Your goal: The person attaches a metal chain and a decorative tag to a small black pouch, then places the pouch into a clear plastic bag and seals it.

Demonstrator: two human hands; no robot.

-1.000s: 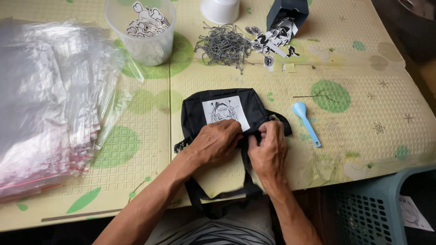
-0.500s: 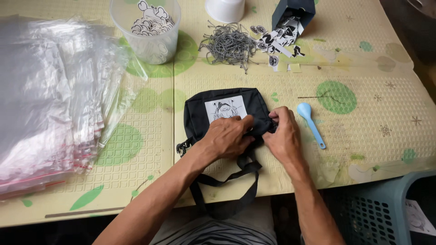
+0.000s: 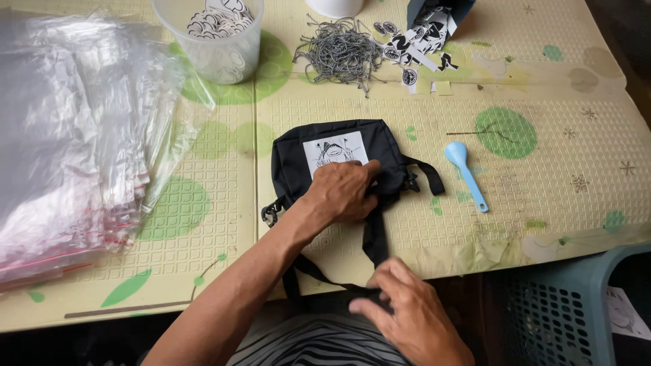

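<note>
Hands at work on a black bag [image 3: 339, 152]

Left hand [image 3: 342, 190] presses flat on the bag on the bench [image 3: 542, 88]; right hand [image 3: 407, 312], nearer the bench edge, has its grip pinched on the strap [image 3: 374, 237].

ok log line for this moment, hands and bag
left hand pressing on black bag | right hand pinching bag strap at table edge | blue spoon lying right of bag

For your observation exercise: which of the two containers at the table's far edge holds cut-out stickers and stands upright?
The clear plastic cup, far left; the dark box lies tipped, spilling stickers.
</note>
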